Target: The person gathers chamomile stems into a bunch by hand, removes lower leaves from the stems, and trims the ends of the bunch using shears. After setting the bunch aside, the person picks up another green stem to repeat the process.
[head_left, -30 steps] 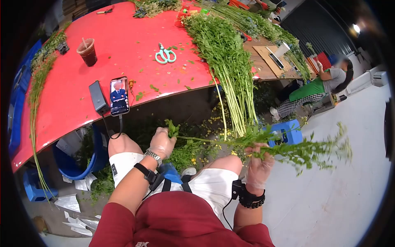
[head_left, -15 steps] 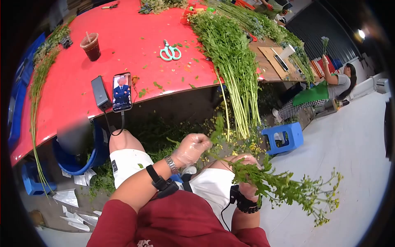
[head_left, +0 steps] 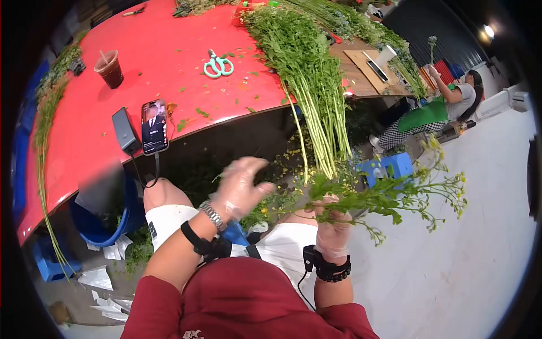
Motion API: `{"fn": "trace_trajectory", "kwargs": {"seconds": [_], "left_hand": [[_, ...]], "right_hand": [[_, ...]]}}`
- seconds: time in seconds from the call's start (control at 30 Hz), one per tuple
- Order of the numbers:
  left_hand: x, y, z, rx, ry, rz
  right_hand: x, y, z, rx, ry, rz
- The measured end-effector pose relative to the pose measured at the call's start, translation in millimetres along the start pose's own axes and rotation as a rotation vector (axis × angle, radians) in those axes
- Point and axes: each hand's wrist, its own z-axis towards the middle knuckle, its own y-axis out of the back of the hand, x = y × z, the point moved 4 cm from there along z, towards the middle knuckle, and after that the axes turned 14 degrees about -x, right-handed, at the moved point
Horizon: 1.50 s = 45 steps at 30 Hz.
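My left hand (head_left: 241,189), in a clear plastic glove, hovers over my lap with its thumb and fingers apart and nothing in it. My right hand (head_left: 332,229), gloved too, is closed around a leafy stem with small yellow flowers (head_left: 389,198). The flower heads point to the right and the bare stem end points toward my left hand. Beyond my hands, a thick bundle of green stems (head_left: 307,73) lies on the red table (head_left: 164,45), its cut ends hanging over the edge.
On the table are mint-handled scissors (head_left: 218,65), a phone (head_left: 154,127), a grey power bank (head_left: 125,130) and an iced drink (head_left: 109,69). Below stand a blue bin (head_left: 107,226) and a blue stool (head_left: 389,168). A co-worker (head_left: 435,110) sits at the right, holding a flower stem.
My left hand has opened from a pinch and moved left, away from the stem. My right hand has raised and swung the flowering stem upward.
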Motion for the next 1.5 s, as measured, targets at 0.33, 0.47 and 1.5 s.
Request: {"fn": "trace_trajectory", "kwargs": {"seconds": [0.33, 0.47, 1.5], "left_hand": [[-39.1, -19.2, -15.4, 0.235, 0.310, -0.689], [-26.5, -23.5, -27.0, 0.115, 0.431, -0.650], [-3.8, 10.1, -47.1, 0.066, 0.519, -0.861]], "right_hand": [[-31.5, -10.2, -7.8, -0.064, -0.250, 0.115], [-23.0, -18.2, -6.4, 0.037, -0.144, 0.213], [-19.7, -96.7, -8.7, -0.067, -0.281, 0.322]]}}
